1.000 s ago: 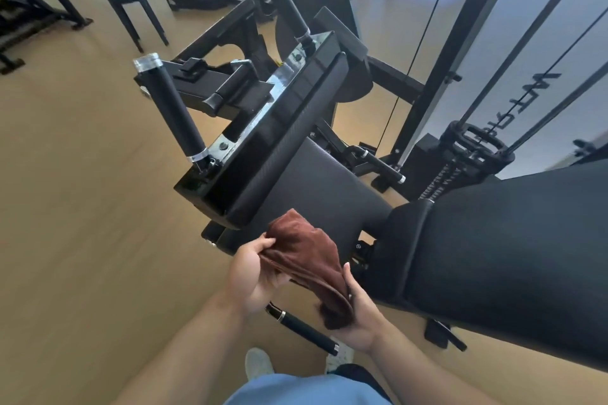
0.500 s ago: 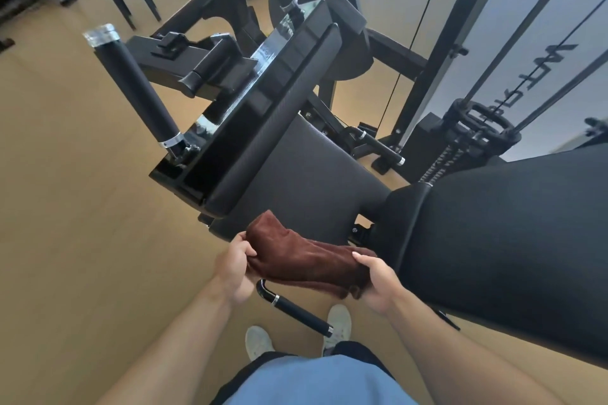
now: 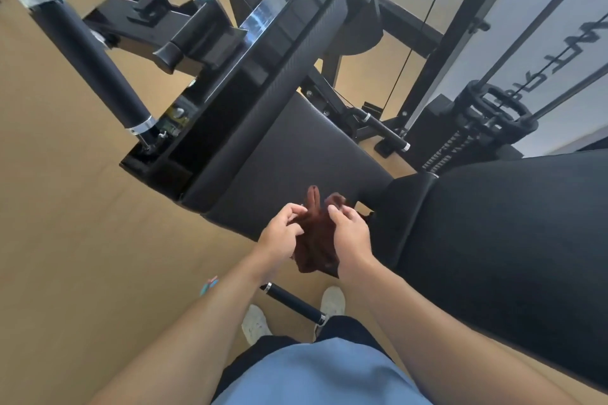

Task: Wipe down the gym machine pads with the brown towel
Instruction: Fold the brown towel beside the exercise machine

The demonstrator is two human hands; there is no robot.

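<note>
The brown towel [image 3: 316,240] hangs bunched between my two hands, just in front of the near edge of the black seat pad [image 3: 296,158]. My left hand [image 3: 279,233] pinches its left side with curled fingers. My right hand [image 3: 350,233] grips the right side, and the back of this hand hides part of the cloth. A long narrow black pad [image 3: 273,102] runs along the machine frame above the seat. A large black back pad [image 3: 513,240] fills the right side.
A black roller handle [image 3: 95,56] sticks out to the upper left. A short black handle [image 3: 294,304] lies low by my white shoes. Cables and a weight stack [image 3: 473,128] stand at the right. Tan wood floor [image 3: 65,240] spreads to the left.
My hands have come close together, gathering the towel from a wide horizontal spread into a narrow hanging bunch. The view has tilted down and moved closer to the machine.
</note>
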